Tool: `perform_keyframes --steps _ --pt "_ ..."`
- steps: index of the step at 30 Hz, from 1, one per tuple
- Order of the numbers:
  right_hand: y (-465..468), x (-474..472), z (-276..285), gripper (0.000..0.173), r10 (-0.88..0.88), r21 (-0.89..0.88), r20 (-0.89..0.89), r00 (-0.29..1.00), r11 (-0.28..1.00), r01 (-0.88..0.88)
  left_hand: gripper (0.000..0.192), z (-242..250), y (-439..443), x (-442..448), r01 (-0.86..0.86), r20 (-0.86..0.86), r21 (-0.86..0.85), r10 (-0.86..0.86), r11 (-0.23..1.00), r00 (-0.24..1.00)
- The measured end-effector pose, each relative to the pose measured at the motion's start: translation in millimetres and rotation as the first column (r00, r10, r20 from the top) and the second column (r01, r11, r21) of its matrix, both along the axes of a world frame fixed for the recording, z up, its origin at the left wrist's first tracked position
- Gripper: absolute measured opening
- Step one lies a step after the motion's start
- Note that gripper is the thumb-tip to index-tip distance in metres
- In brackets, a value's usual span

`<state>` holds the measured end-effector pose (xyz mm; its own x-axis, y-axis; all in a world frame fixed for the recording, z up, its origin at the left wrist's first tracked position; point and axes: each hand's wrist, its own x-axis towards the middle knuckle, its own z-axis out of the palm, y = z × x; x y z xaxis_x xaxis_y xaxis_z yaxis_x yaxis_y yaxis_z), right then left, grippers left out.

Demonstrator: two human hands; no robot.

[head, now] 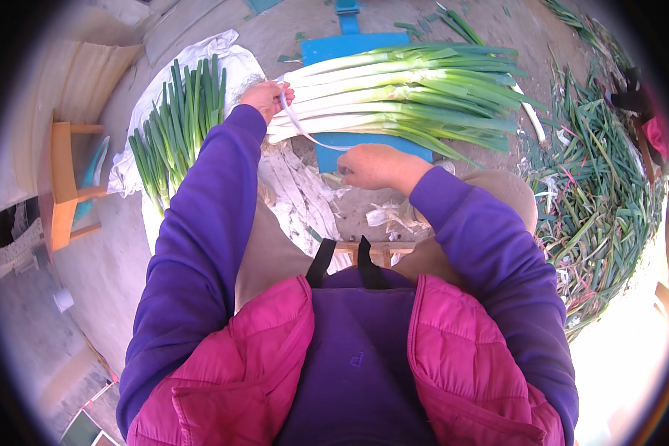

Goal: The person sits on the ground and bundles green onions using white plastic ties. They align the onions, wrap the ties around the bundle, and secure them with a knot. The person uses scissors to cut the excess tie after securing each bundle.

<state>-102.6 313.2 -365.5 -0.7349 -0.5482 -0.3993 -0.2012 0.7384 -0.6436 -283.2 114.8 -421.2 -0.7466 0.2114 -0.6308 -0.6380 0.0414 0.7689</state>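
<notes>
Several long green onions (401, 92) lie side by side across a blue board (362, 142), white stems to the left and green leaves to the right. A pale, narrow tape (297, 120) runs from my left hand to my right across the stems near the root ends. My left hand (267, 99) pinches the tape's upper end by the roots. Lower down, in front of the board, my right hand (383, 167) has its fingers closed at the tape's other end.
At left, more green onions (181, 125) lie on a white cloth (231, 53). A wooden stool (61, 184) lies further left. A large heap of leaf trimmings (596, 206) spreads on the right. Peeled scraps (387, 214) litter the ground near my feet.
</notes>
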Motion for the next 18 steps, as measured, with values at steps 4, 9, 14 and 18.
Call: perform_keyframes --steps 4,9,14,18 --pt "1.7 0.2 0.3 0.023 0.008 0.011 0.005 1.0 1.0 -0.008 0.021 0.5 0.6 0.5 -0.008 -0.023 0.004 0.009 1.0 1.0" --pt "2.2 -0.3 -0.9 0.022 0.015 0.014 0.006 1.0 1.0 -0.015 0.021 1.3 -0.3 0.1 0.004 -0.033 0.001 -0.004 1.0 0.999" --pt "1.9 -1.0 0.6 0.022 0.022 0.03 0.01 1.0 0.999 -0.022 0.02 0.6 -2.1 -0.3 0.003 -0.053 -0.007 -0.003 1.0 0.999" --pt "2.5 -1.3 2.9 0.022 0.027 0.033 0.011 1.0 0.999 -0.027 0.02 0.9 -3.7 0.0 0.002 -0.056 0.004 -0.002 1.0 0.998"
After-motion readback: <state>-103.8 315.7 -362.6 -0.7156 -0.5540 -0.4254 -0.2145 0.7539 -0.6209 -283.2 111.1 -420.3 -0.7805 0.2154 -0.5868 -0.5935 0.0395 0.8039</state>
